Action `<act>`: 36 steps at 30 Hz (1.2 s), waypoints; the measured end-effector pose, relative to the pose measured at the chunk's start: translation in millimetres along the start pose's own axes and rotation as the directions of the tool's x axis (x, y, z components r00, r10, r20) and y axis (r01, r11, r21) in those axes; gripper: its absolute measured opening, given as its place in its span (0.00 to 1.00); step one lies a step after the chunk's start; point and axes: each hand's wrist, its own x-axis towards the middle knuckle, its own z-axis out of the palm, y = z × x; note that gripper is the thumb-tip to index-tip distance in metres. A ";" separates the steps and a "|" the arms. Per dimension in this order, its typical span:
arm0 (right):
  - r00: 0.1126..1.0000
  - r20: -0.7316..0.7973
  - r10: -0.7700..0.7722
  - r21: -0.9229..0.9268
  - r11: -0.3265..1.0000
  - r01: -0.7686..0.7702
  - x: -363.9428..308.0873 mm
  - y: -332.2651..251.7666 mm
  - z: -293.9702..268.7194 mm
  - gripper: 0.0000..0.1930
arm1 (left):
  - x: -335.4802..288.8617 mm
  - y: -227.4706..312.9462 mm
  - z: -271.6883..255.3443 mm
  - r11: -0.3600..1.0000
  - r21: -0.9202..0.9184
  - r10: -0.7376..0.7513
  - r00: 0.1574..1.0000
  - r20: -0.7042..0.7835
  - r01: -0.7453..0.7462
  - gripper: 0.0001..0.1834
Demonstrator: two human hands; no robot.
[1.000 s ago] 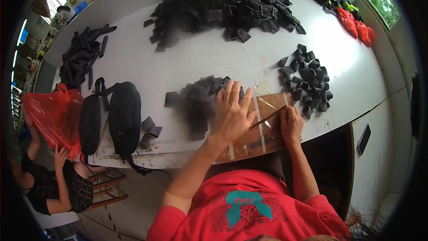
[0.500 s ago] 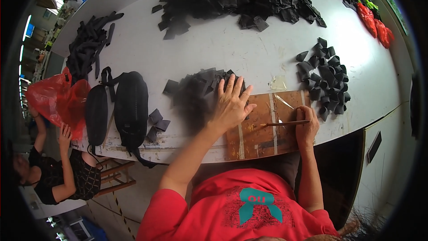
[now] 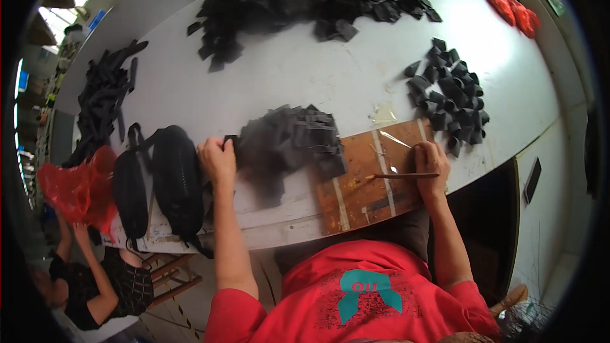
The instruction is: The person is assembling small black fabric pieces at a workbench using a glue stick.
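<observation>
At the left of a pile of black fabric squares (image 3: 289, 136), my left hand (image 3: 218, 160) is closed with a small black fabric piece (image 3: 230, 142) at its fingertips. Just left of that hand lies a black pouch (image 3: 175, 168). My right hand (image 3: 433, 168) is closed around a thin dark brown stick (image 3: 403, 176) with a pale pointed tip; whether it is a brush or a pencil I cannot tell. Beneath the stick is a brown board (image 3: 357, 200) with light strips across it. The square pile touches the board's left edge, and part of it looks blurred.
A large heap of black pieces (image 3: 305, 0) lies at the back. Curled black pieces (image 3: 454, 92) sit at the right, rolled black strips (image 3: 105, 89) at the left. A person (image 3: 76, 279) at the left handles a red plastic bag (image 3: 82, 187). More red bags (image 3: 508, 9) lie back right.
My left hand has moved left off the square pile to beside the pouch, where it grips a black piece. My right hand keeps the stick over the board. The view has shifted slightly.
</observation>
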 end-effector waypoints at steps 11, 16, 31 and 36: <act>0.887 0.173 -0.429 -0.137 0.881 0.453 44.9 -8.5 9.3 0.23 | -43.1 72.4 -76.4 0.395 -0.910 -0.044 0.992 0.117 0.125 0.09; 0.831 0.308 -0.463 -0.215 0.817 0.535 116.2 13.5 44.5 0.24 | -114.6 132.5 -91.5 0.169 -0.863 0.125 0.858 0.498 0.477 0.16; 0.858 0.493 0.148 0.591 0.666 -0.455 9.7 -32.5 -75.8 0.17 | -171.4 185.6 -65.7 0.122 -0.755 0.452 0.641 0.620 0.645 0.13; 0.750 0.659 0.057 0.739 0.142 -0.659 -45.1 -78.4 -79.9 0.18 | -173.3 201.9 -67.0 0.361 -0.830 0.548 0.622 0.558 0.426 0.16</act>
